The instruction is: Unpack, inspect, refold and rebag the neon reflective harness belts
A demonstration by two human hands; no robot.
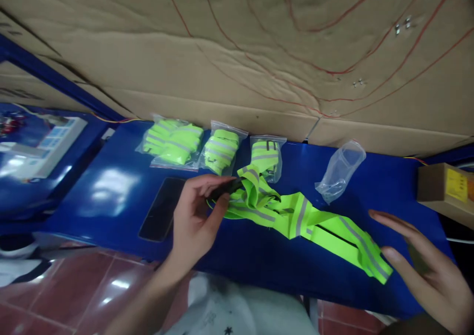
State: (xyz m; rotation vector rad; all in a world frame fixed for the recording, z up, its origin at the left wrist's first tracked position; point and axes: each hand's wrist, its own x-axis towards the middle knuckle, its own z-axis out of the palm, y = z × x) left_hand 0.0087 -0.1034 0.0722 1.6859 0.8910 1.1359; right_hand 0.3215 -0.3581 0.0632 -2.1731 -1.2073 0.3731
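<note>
A neon-green reflective strap vest [303,221] with grey stripes lies loose across the blue table [111,191]. My left hand [196,216] pinches its bunched left end, where a dark buckle or strap shows between thumb and fingers. My right hand [418,261] hovers open, fingers spread, just right of the vest's far end, touching nothing that I can see. An empty clear plastic bag [338,172] lies behind the vest.
Three clear bags of folded green vests [174,142] [222,149] [265,157] line the back edge by a cardboard wall [259,53]. A dark phone [163,209] lies flat left of my hand. A small cardboard box [444,187] sits at the right.
</note>
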